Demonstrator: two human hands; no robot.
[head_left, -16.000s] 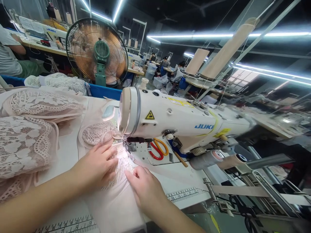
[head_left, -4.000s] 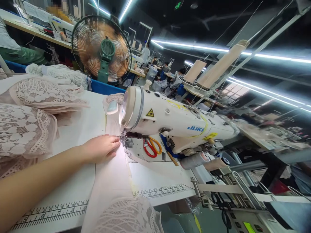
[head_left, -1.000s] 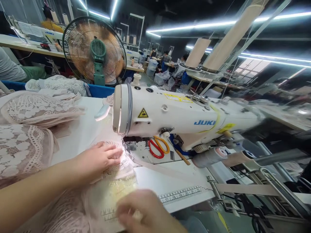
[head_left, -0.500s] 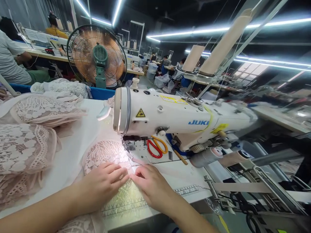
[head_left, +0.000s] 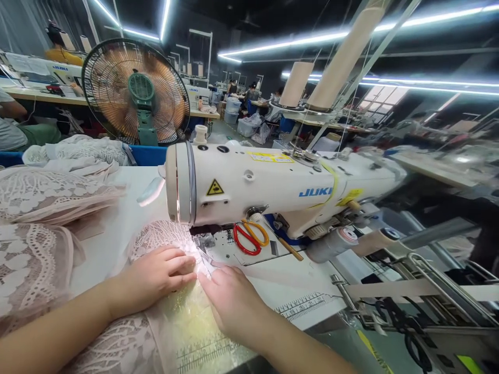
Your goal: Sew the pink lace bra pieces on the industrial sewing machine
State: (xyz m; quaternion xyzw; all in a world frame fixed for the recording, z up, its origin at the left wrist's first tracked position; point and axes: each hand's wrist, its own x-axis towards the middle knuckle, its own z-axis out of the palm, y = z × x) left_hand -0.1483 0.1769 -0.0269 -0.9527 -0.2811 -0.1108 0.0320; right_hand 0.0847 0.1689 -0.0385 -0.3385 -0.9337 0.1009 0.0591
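Left hand on the lace fabric, right hand just beside.

JUKI lettering on the central sewing machine, yellow warning triangle near its left end, JUKI on an upper-left machine, blurred ruler numbers on the tabletop

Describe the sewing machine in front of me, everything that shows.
The sewing machine has a glossy white arm with blue JUKI lettering, a black-and-yellow warning triangle and a beige end cover. It sits at the white table, looking slanted in this view. Pale lace reaches its lit stitching area; red and orange handles lie beneath the arm. The needle can't be made out.
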